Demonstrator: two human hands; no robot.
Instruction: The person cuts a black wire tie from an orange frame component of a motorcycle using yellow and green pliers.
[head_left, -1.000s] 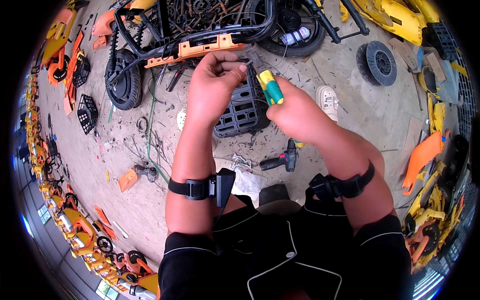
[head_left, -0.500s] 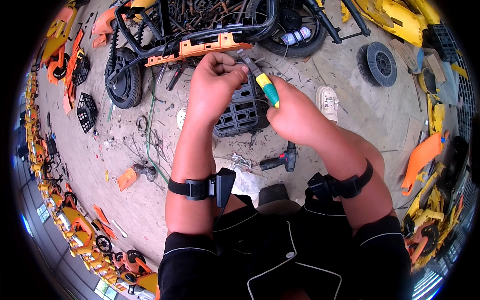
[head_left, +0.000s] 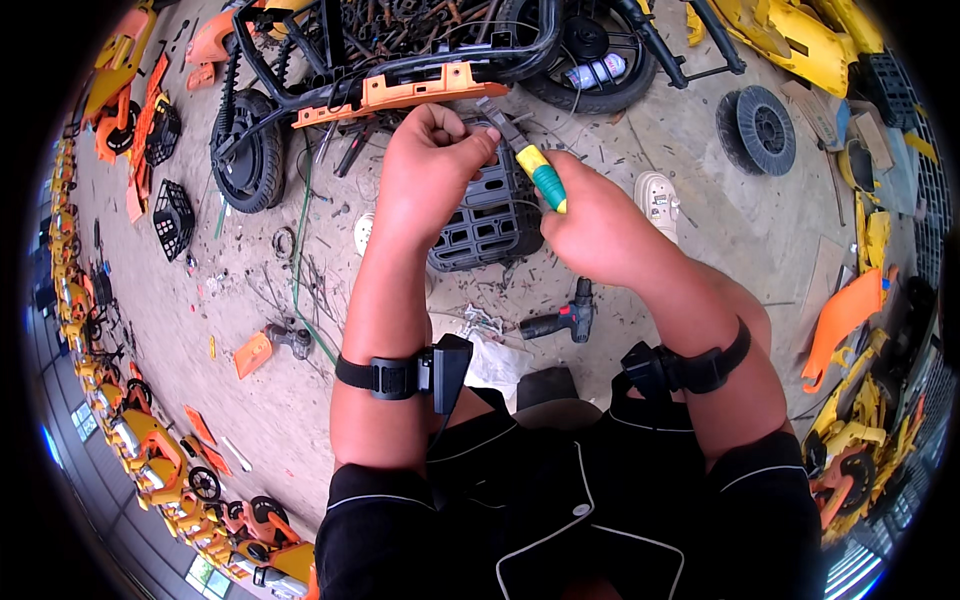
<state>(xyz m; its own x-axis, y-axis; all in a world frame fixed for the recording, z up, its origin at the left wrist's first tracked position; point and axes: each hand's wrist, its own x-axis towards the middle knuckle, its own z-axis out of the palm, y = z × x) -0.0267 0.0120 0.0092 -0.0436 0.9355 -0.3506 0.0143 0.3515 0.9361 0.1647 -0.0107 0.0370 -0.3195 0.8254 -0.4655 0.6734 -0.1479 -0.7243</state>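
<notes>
My right hand (head_left: 590, 225) is closed round a hand tool with a yellow-and-green handle (head_left: 541, 178); its narrow grey metal head points up and left, and I cannot make out its exact kind. Left of that head, my left hand (head_left: 436, 165) is closed with thumb and fingers pressed together. Whatever lies in that pinch is hidden. Just beyond both hands is an orange plastic strip (head_left: 418, 90) along the black tubular frame (head_left: 400, 66). Below the hands stands a dark slatted plastic crate (head_left: 482, 228), partly covered by my left hand.
A cordless drill (head_left: 562, 318) lies on the floor near my legs. Wheels (head_left: 250, 150) flank the frame, and a grey spool (head_left: 764, 130) stands at right. Yellow body panels (head_left: 790, 45) are piled far right. Bikes and orange parts (head_left: 150, 440) line the left edge.
My right hand and the tool have shifted slightly right and down. The left hand keeps its pinch, almost in the same place.
</notes>
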